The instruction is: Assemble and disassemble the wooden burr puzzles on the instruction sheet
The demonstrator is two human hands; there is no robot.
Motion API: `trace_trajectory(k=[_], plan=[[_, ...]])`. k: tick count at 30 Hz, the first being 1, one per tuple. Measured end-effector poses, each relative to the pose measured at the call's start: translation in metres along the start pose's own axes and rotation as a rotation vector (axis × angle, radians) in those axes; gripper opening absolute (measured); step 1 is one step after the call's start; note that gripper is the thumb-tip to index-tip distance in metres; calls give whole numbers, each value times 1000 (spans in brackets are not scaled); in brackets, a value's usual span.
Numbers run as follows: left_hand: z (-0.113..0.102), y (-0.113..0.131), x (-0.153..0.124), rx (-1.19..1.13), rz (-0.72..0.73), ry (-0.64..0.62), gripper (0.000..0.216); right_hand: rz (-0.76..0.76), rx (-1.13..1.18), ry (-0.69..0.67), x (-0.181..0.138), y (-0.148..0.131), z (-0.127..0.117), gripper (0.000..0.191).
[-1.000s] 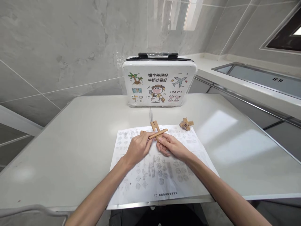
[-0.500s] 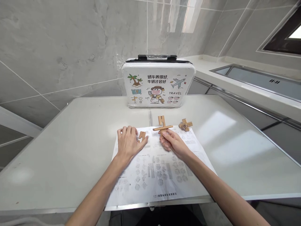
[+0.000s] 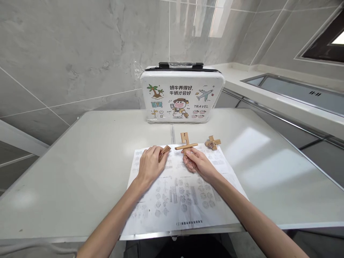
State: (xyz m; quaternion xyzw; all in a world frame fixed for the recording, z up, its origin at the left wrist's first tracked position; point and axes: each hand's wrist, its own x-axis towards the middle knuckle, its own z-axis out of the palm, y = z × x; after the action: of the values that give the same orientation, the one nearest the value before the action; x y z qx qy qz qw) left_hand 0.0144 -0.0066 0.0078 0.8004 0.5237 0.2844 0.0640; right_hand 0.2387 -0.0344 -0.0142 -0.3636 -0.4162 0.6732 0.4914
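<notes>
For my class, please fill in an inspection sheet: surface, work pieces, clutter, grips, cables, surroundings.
Surface: pale table with a central seam; printed sheet lying on it.
Work pieces: crossed wooden pieces, a single wooden piece, and a wooden assembly at the sheet's far right corner.
Clutter: white cartoon case upright at the back, in clear plastic.
Grips: left hand holds the single wooden piece; right hand holds the crossed wooden pieces.
Cables: nothing certain; a blurred grey strip at lower left is unclear.
Surroundings: grey tiled wall behind; counter to the right.
</notes>
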Motion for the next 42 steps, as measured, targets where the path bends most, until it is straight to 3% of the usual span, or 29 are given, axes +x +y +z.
trace_trajectory(k=[3,5,9,12,23,28,35,42], plan=[[-6,4,4,-245,-90,116,24,-2,-3,-1,0,0,0,38],[-10,6,7,-471,-185,121,27,-2,-3,-6,0,0,0,38],[-15,8,11,-1020,-358,-18,39,-1,9,-14,0,0,-1,37],[-18,9,12,-1238,-400,-113,47,6,29,-21,0,0,-2,36],[-1,10,4,-1398,-347,-342,42,115,221,-148,-3,-2,-1,29],[1,12,3,-1422,-352,-369,41,113,231,-184,-5,-4,-1,26],[5,16,-1,-1426,-305,-479,42,160,151,-398,-8,-3,-1,25],[3,20,-2,-1309,-325,-464,35,167,-34,-551,-14,-6,1,41]])
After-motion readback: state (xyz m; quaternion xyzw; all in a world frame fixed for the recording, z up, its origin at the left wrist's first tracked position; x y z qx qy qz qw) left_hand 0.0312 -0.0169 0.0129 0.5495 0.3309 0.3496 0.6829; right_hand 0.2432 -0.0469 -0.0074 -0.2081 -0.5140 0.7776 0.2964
